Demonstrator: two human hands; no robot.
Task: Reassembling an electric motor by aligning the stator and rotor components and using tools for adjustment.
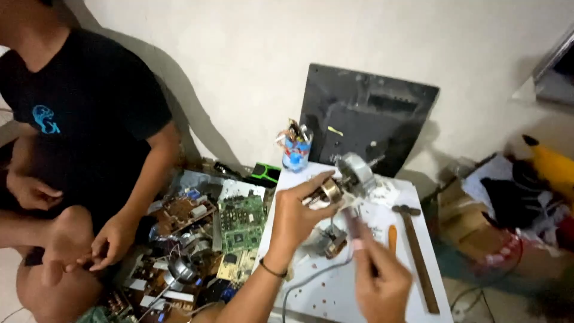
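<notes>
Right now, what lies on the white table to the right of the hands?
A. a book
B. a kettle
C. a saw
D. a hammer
D: a hammer with a long wooden handle lies on the white table, right of the right hand.

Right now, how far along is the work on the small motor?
Done: the motor is out of any housing, bare above the white table. In hand: the left hand holds it up while the right hand brings a thin tool to it. Left: another motor part, the hammer and an orange-handled tool lie untouched.
</notes>
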